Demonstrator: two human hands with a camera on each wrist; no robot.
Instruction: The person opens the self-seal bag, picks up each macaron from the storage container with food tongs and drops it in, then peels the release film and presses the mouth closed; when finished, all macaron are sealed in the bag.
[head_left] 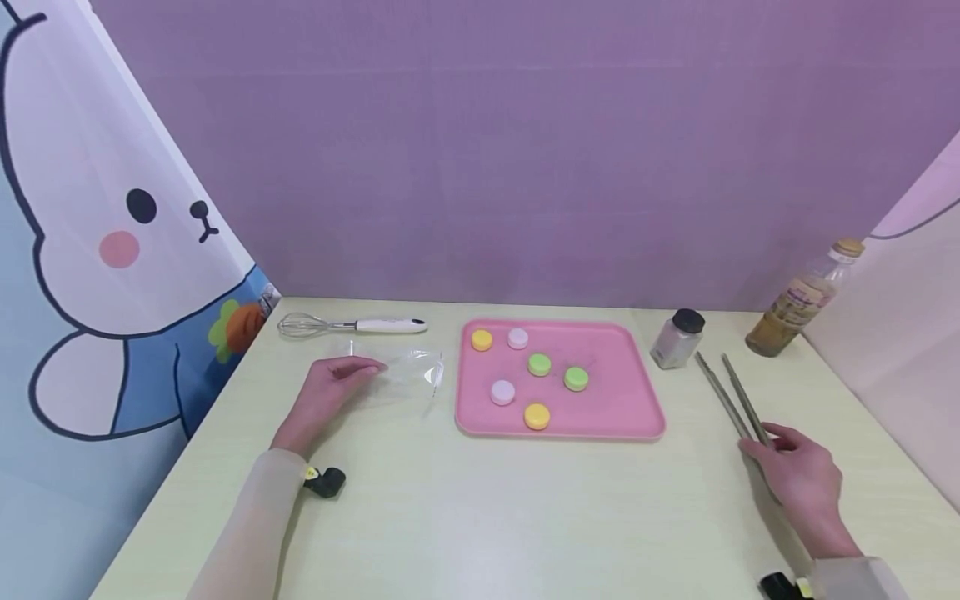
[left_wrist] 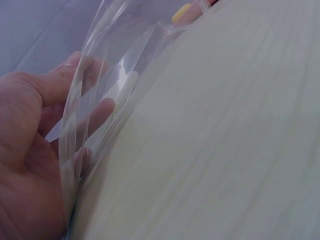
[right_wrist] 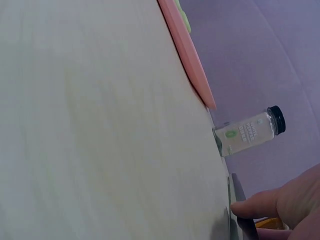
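Note:
At the left of the table my left hand pinches the edge of a clear plastic bag. Up close in the left wrist view, the thin bag lies in front of the fingers of that hand. On the right side, my right hand grips metal tongs, whose two arms are spread and point away from me. A pink tray lies between the hands. On it sit two yellow, two pale lilac and two green macarons, one of the green ones near the centre.
A whisk with a white handle lies behind the bag. Right of the tray stands a small glass jar with a black lid. Farther right is a corked bottle of brownish liquid. A purple backdrop closes the table's far edge.

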